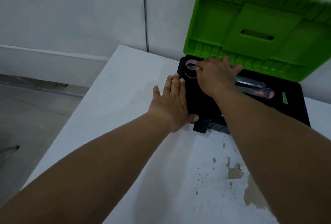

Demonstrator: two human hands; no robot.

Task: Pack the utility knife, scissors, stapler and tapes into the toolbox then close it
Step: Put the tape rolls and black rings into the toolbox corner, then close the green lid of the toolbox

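Note:
A black toolbox (293,102) stands open on the white table, its green lid (259,27) tilted up toward the wall. Two clear tape rolls (190,63) lie in the box's far left corner. My right hand (215,75) reaches into the box, with its fingertips on the upper roll; how firmly it grips I cannot tell. My left hand (172,105) lies flat against the box's left front corner, thumb on the front wall. A long tool with a red end (256,89) lies inside to the right, partly hidden by my right forearm.
A black latch (201,126) hangs from the box's front wall. The white table (125,98) has chipped patches (234,172) near its front right. Its left edge drops to a grey floor (26,116). A wall stands right behind the lid.

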